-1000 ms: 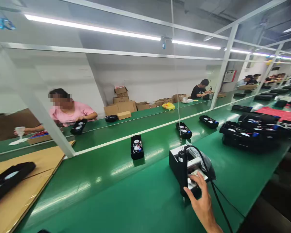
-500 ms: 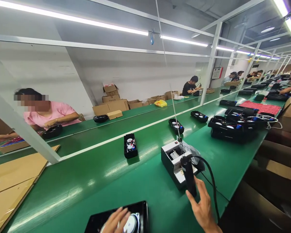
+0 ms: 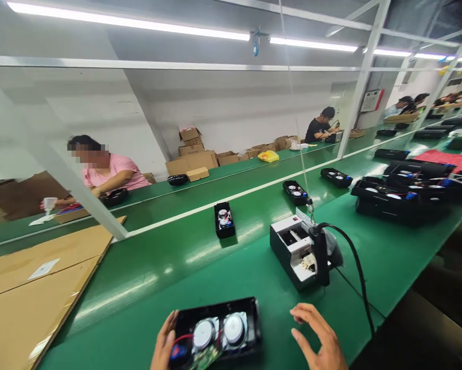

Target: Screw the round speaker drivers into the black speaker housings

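In front of me is a black speaker housing (image 3: 256, 329) with two round speaker drivers (image 3: 234, 329), a red wire and a green circuit board inside. At its left end, my left hand (image 3: 164, 341) grips the wall. My right hand (image 3: 317, 336) is off the table to the right of the housing, thumb and fingers apart, holding nothing. Beyond it, a black electric screwdriver (image 3: 320, 257) hangs from a cord, its cable curving right. Behind the screwdriver stands a screw feeder (image 3: 288, 252) with small pale screws in its tray.
More open speaker housings (image 3: 224, 221) lie along the green belt, with a stack (image 3: 388, 205) at the right. Flat cardboard (image 3: 49, 288) covers the left side. A white frame post (image 3: 99, 195) rises beside it. Co-workers sit across the line; one wears a pink shirt (image 3: 115, 172).
My right hand has let go of the screwdriver, which now hangs free. My left hand has shifted to the housing's left end, and more of the housing shows. The view has turned left.
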`<state>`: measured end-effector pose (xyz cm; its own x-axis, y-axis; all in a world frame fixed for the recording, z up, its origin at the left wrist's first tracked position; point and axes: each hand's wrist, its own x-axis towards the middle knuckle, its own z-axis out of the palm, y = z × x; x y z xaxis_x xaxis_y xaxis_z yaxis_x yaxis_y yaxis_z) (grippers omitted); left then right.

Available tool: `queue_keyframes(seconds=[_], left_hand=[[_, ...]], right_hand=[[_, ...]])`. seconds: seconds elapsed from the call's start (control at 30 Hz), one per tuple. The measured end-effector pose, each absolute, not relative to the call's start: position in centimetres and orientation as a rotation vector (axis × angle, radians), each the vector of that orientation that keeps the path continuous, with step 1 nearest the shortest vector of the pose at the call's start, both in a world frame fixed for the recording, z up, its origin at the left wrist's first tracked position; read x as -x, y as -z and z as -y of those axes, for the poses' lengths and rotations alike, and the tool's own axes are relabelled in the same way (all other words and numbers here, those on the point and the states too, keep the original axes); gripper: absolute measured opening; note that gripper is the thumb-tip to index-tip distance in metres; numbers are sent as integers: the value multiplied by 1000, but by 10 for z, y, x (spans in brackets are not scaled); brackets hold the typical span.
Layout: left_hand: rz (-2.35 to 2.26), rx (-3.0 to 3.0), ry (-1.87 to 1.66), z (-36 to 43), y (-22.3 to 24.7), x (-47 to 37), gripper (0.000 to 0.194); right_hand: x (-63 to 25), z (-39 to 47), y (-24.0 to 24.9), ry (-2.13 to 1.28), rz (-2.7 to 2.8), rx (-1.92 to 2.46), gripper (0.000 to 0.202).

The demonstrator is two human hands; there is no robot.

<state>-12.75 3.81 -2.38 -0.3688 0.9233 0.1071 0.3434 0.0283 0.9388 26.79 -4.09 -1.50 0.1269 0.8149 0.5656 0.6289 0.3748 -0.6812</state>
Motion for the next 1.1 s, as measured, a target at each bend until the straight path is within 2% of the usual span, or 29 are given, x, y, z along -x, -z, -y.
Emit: queue_keyframes(seconds=[0.1, 0.2, 0.3, 0.37, 0.5, 0.67, 0.77, 0.83, 0.93, 1.03, 1.1], left_hand=[[-1687, -1213, -1299, -19, 35, 84, 62], [-1652, -1295, -1152, -3, 37, 58, 62], [-1631, -1249, -1252, 4, 32, 55, 64], [-1639, -1243, -1370, 4, 27, 60, 62], [-1661, -1504, -1400, 6, 13, 65, 48], [-1620, -1886, -1317, 12, -3, 54, 30], [-1596, -2008, -1232, 8, -5, 52, 24], [-1586, -2048, -1214, 4, -5, 54, 24], [-1591, -2043, -1216, -1, -6, 56, 24], [-1607, -1973, -1165, -5, -7, 53, 28], [-1613, -1926, -1171, -7, -7, 49, 32]], right_hand=[[-243, 40, -3, -283, 1686, 1250, 25], [-225, 31, -23, -341, 1864, 1234, 41], [-213, 21, -31, -377, 2039, 1200, 55], [-206, 15, -31, -370, 2099, 1096, 49], [-193, 4, -29, -259, 2076, 969, 23], [-180, -9, -35, -242, 2193, 940, 27], [-179, -21, -35, -199, 2309, 927, 14], [-183, -26, -37, -195, 2307, 947, 20], [-193, -25, -47, -337, 2246, 976, 16], [-200, -19, -55, -480, 2385, 968, 43], [-201, -16, -54, -487, 2529, 970, 39]])
